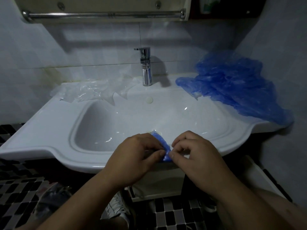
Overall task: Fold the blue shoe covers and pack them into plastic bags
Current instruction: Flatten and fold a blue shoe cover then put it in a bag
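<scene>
A small folded blue shoe cover (pixel 163 146) is held over the front rim of the white sink (pixel 54 128). My left hand (pixel 134 156) pinches its left side with thumb and curled fingers. My right hand (pixel 194 155) pinches its lower right end. Most of the folded cover is hidden between my fingers. A loose heap of blue shoe covers (pixel 232 87) lies on the sink's back right corner, against the wall. Clear plastic bags (pixel 89 92) lie crumpled on the back left ledge.
A chrome faucet (pixel 146 67) stands at the back centre above the basin. A metal towel bar (pixel 103 14) runs overhead. Below the sink are a black-and-grey tiled floor (pixel 18 193), a white cabinet and a white shoe (pixel 118 209).
</scene>
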{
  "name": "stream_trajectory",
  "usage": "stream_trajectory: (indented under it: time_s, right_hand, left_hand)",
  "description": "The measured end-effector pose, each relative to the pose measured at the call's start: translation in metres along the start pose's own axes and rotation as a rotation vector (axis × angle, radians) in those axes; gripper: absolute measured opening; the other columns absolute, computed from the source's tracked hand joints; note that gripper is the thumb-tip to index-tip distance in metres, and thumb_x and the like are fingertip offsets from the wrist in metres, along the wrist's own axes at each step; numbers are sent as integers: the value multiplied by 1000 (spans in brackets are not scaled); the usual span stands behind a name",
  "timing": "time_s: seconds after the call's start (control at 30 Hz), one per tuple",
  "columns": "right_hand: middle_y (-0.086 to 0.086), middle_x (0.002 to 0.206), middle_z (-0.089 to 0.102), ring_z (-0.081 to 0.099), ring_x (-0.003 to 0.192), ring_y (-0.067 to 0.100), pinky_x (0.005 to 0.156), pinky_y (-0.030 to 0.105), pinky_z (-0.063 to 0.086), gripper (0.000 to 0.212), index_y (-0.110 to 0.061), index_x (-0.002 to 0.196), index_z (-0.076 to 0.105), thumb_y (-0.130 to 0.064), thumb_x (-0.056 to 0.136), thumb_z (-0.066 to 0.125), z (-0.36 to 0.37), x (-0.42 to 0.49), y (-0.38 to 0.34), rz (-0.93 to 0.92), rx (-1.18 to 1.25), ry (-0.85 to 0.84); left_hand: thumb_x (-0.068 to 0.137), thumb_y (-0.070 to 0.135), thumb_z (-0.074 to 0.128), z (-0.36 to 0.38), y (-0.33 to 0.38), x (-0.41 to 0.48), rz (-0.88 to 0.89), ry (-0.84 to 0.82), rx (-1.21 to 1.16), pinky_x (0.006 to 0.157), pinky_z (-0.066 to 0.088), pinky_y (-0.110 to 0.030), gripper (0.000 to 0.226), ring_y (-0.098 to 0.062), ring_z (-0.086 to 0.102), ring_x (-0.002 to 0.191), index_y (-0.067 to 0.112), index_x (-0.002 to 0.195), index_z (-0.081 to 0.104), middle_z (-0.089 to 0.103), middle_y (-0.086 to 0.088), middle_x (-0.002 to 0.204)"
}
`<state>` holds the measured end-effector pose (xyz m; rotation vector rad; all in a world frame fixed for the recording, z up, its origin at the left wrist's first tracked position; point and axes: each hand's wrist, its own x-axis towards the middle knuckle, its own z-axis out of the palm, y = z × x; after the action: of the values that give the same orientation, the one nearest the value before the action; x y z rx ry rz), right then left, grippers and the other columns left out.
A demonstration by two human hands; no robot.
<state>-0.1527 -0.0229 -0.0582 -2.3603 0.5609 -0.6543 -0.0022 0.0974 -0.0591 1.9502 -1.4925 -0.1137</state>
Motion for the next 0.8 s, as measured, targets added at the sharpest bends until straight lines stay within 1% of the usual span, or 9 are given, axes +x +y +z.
stream_trajectory:
  time_s: [0.07, 0.17, 0.27, 0.37, 0.4, 0.47, 0.53, 0.67, 0.8]
  right_hand:
    - [-15, 90, 58, 58, 86, 3, 75, 20, 51, 13, -27, 75, 64, -29, 82, 74, 3, 1, -1, 10, -26, 53]
    - [-17, 93, 56, 59, 88, 2, 75, 15, 50, 17, -33, 82, 61, -22, 82, 75, 4, 2, -3, -36, -18, 80]
    - [-18, 96, 55, 55, 96, 0, 80, 11, 45, 11, -33, 89, 70, -23, 86, 70, 0, 0, -3, -94, -17, -29]
    - [-22, 99, 53, 48, 102, -2, 82, 10, 40, 20, -35, 99, 71, -34, 80, 75, -2, -1, 1, -129, -134, -116]
    - [-22, 99, 53, 48, 102, -2, 82, 11, 40, 21, -35, 99, 71, -33, 79, 76, -2, -1, 1, -126, -147, -121]
    - [-21, 96, 54, 48, 99, 0, 82, 14, 42, 16, -33, 93, 71, -28, 78, 78, -2, 0, 1, -122, -138, -109]
    - [-19, 92, 56, 51, 98, 2, 81, 16, 44, 11, -31, 85, 71, -24, 79, 77, -3, 0, 1, -132, -110, -94]
    - [-17, 91, 56, 53, 99, 6, 79, 18, 46, 11, -30, 79, 68, -21, 82, 74, -9, -5, 1, -154, -54, -122]
    - [-16, 86, 58, 54, 94, 8, 78, 21, 45, 5, -29, 82, 66, -31, 83, 61, -9, -3, 0, -197, -54, -130]
  left_hand:
    - [87, 31, 67, 1, 2, 1, -25, 16, 49, 74, 50, -24, 7, -1, 62, 84, 36, 84, 71, 67, 21, 89]
    - [86, 29, 69, 2, 6, 0, -60, 41, 85, 68, 43, -13, 19, 2, 60, 81, 46, 80, 62, 65, 24, 84]
    - [85, 30, 70, 2, 8, 0, -85, 52, 65, 66, 44, -14, 21, 3, 60, 79, 48, 77, 60, 65, 25, 83]
    - [85, 29, 67, 1, 7, 0, -63, 45, 78, 65, 39, -8, 29, 5, 58, 83, 50, 68, 56, 59, 38, 86]
    - [85, 29, 66, 0, 8, 0, -42, 40, 79, 66, 40, -9, 26, 4, 58, 83, 48, 69, 58, 59, 39, 86]
    - [84, 31, 62, -2, 7, -2, -2, 17, 55, 73, 50, -21, 11, 0, 61, 85, 38, 78, 67, 65, 29, 90]
    - [80, 31, 59, -5, 5, -5, 29, -8, -17, 79, 53, -33, 14, -4, 64, 91, 30, 85, 72, 69, 20, 94]
    - [75, 21, 69, -13, 7, -10, 37, -77, -177, 84, 53, -36, 10, -10, 67, 94, 24, 83, 73, 72, 12, 96]
    - [76, 35, 74, -15, 9, -13, 25, -82, -250, 85, 53, -38, 20, -13, 68, 93, 25, 92, 69, 71, 8, 97]
